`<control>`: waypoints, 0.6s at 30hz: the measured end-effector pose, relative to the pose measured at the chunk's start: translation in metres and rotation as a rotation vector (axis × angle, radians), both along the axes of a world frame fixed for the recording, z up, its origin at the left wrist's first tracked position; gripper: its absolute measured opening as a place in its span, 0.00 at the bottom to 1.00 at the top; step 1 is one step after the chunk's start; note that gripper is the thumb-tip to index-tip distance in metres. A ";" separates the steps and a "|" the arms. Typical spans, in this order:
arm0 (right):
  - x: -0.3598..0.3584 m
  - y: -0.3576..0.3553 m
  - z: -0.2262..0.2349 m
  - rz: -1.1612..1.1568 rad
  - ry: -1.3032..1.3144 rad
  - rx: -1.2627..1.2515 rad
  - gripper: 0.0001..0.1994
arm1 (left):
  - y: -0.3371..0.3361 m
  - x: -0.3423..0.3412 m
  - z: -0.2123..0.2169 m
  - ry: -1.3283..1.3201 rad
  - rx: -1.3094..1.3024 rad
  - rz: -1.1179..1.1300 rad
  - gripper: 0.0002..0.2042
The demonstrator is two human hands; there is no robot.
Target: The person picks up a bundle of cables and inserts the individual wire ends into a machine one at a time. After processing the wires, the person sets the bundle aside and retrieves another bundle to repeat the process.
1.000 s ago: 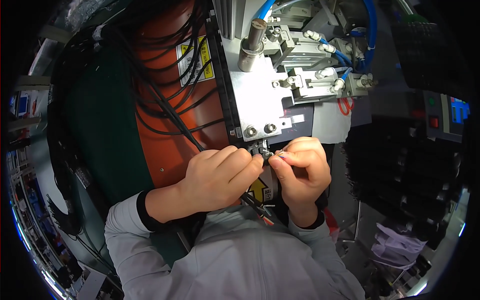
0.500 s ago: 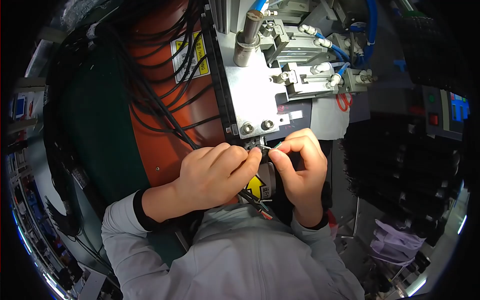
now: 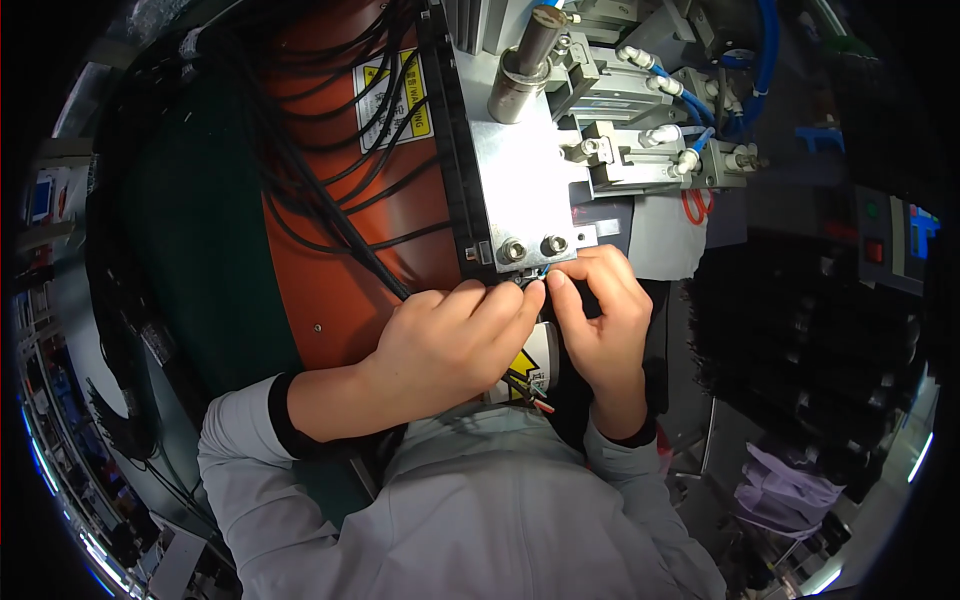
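1. In the head view, we see both hands meeting just under the lower edge of a grey metal plate (image 3: 515, 185) on a machine.
2. The left hand (image 3: 450, 345) comes in from the lower left. Its fingers are curled and held together, and the fingertips (image 3: 530, 295) press against a small connector (image 3: 537, 272) at the plate edge. This part is too small and too covered for us to say more about its shape.
3. The right hand (image 3: 600, 320) comes from below. Its fingers are bent, with thumb and forefinger pinched close on the same small connector, touching the left fingertips.
4. The connector sits directly below two round bolts (image 3: 533, 247) at the bottom of the plate, between the two hands.
5. Below the hands, thin coloured wires (image 3: 530, 392) hang out in front of a white label with a yellow warning triangle (image 3: 528, 362). We cannot tell if they join the connector.
6. To the left of the plate there is an orange panel (image 3: 340, 240), and many black cables (image 3: 320, 180) run across it. One yellow and white sticker (image 3: 392, 95) is on this panel.
7. Above the plate stands a metal cylinder (image 3: 522, 62). To the right of it are pneumatic parts with blue hoses (image 3: 765, 60).
8. Both sleeves (image 3: 300, 480) are light grey with dark cuffs.
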State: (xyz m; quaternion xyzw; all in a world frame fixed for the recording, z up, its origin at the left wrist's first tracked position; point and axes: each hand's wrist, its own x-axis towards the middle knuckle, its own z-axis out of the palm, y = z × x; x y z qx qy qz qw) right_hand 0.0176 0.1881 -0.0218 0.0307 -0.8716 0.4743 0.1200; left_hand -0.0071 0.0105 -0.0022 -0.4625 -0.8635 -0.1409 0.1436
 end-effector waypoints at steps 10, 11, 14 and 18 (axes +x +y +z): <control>0.000 -0.006 -0.021 -0.058 0.170 0.039 0.04 | 0.003 0.001 -0.002 0.013 -0.025 0.061 0.14; 0.001 -0.007 -0.026 -0.085 0.073 -0.126 0.04 | 0.002 0.000 -0.003 0.021 -0.004 0.050 0.13; 0.006 -0.008 -0.037 -0.139 -0.120 -0.455 0.04 | 0.001 -0.004 -0.003 0.043 0.036 0.028 0.11; 0.006 -0.004 -0.041 -0.112 -0.325 -0.744 0.04 | 0.000 -0.009 -0.005 0.039 0.104 0.021 0.11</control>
